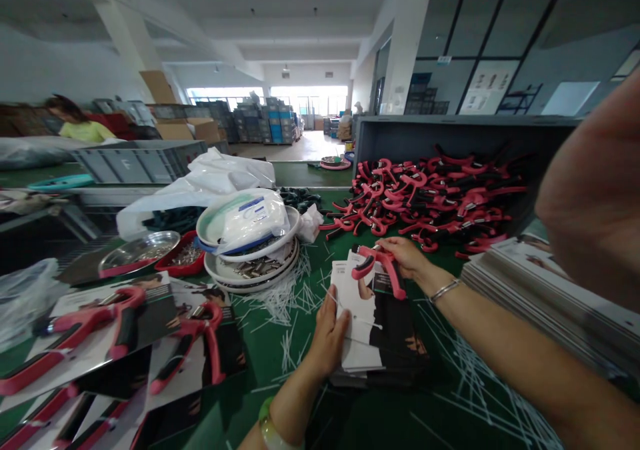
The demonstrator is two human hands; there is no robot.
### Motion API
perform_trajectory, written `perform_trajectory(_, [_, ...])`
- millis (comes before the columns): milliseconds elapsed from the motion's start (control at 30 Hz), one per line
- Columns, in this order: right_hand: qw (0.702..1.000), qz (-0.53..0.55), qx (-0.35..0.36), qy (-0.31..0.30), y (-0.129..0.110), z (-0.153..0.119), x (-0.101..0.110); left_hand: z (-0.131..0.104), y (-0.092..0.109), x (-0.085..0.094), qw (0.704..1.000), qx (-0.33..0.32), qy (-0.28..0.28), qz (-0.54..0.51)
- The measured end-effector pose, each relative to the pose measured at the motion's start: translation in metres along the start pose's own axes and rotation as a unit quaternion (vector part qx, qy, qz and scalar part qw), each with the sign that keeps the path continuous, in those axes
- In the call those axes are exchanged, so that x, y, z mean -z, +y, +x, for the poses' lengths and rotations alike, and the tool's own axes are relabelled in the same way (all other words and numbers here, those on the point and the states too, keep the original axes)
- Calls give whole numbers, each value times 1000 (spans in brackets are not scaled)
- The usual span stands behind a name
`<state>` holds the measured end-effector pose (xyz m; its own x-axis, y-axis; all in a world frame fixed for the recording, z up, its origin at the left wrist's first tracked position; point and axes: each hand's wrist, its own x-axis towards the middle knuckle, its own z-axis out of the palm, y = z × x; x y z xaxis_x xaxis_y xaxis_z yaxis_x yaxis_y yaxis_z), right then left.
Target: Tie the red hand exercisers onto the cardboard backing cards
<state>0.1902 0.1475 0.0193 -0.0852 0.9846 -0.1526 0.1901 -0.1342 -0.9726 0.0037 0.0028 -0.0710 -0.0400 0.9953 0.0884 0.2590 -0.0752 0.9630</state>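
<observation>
In my right hand [403, 257] is a pair of red and black pliers [383, 270], closed between the fingers over the upper part of a printed card. My left hand [327, 337] grips the left edge of that card [357, 323], thumb on its white face. A white zip tie [365, 322] sticks out across the card. More cards [400, 363] lie stacked beneath it. Carded pliers [193, 337] lie in an overlapping pile at the lower left.
A grey crate [450, 133] on its side spills red pliers [400, 190]. White zip ties [480, 383] lie scattered. Bowls [250, 273], a red tray [183, 253] and plastic bags stand left; a card stack [555, 290] stands right. A person [83, 127] is at the far left.
</observation>
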Motion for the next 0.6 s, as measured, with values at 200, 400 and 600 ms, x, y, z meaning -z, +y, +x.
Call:
perform_trajectory(200, [996,-90,10,-18,3,6,-9,-1,6,2,1000,3,-3,2])
perform_trajectory(400, [965,-226,125,37,20,-24,-17,-2,8,0,1000,12,10,-25])
perform_trajectory(600, [925,-314,211,38,19,-53,-11,-7,8,0,998,12,23,-51])
